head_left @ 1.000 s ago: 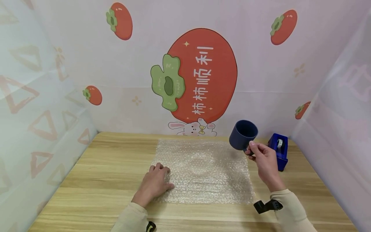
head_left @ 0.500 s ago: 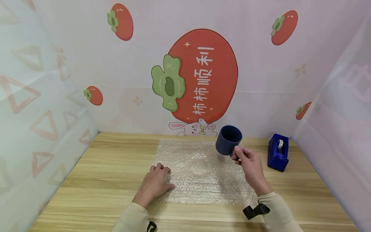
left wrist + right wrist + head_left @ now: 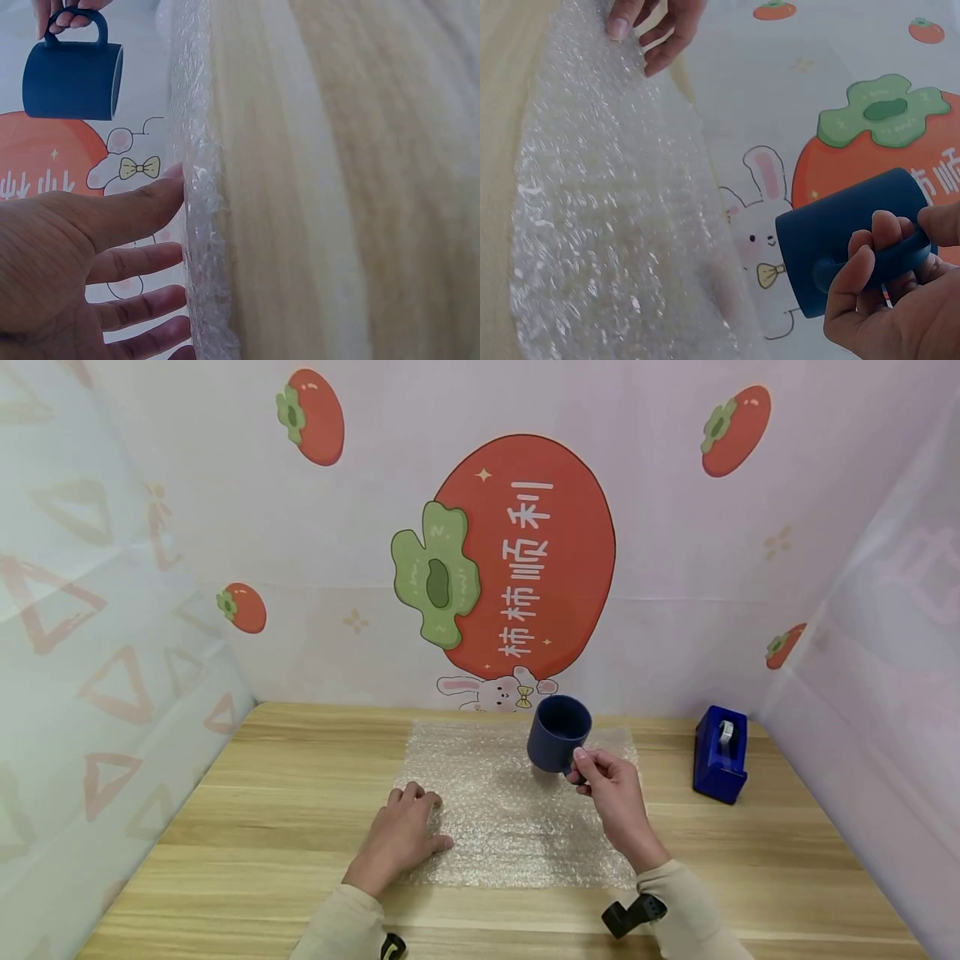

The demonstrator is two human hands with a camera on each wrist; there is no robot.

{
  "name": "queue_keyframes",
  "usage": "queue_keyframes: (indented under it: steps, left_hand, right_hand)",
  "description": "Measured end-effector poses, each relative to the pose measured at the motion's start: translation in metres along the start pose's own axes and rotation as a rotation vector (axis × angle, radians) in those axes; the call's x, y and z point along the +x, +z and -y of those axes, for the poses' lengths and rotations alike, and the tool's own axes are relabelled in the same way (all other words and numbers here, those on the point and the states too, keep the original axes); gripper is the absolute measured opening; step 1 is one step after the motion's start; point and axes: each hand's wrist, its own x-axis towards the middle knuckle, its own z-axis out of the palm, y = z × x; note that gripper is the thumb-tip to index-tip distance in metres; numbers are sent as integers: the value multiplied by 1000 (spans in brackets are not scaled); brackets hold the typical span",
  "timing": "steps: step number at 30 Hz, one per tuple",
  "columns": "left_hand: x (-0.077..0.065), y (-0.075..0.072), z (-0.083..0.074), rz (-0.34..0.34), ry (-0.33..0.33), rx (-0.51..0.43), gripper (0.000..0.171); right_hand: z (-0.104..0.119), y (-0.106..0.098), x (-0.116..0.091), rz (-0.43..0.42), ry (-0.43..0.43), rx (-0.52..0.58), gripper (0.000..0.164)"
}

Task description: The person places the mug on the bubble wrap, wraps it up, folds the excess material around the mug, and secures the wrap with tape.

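A dark blue mug [image 3: 551, 745] hangs upright, slightly tilted, above the bubble wrap sheet [image 3: 502, 827]. My right hand [image 3: 615, 797] grips it by the handle; in the right wrist view, the fingers are curled round the mug's handle [image 3: 900, 259]. Air shows between mug and sheet in the left wrist view, where the mug [image 3: 71, 81] appears at the upper left. My left hand [image 3: 401, 835] rests on the left edge of the bubble wrap, fingers spread and lightly bent, fingertips touching it. The sheet lies flat on the wooden table.
A blue tape dispenser [image 3: 720, 756] with a roll in it stands at the table's back right. Behind the wooden table [image 3: 262, 810] hangs a white backdrop [image 3: 315, 643] printed with persimmons and a rabbit. More printed cloth walls in both sides.
My right hand has carried the mug leftward and slightly down, from the sheet's right edge to over its back middle. The left hand stays in place on the bubble wrap.
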Motion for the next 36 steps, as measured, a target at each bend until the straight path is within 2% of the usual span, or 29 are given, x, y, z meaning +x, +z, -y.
queue_keyframes:
  steps: [18, 36]
  left_hand:
    - [-1, -3, -2, 3, -1, 0, 51]
    - [-2, -3, -2, 5, 13, 9, 50]
  right_hand:
    - [-19, 27, -9, 39, 52, -27, 31]
    - [-30, 34, -14, 74, 47, -59, 30]
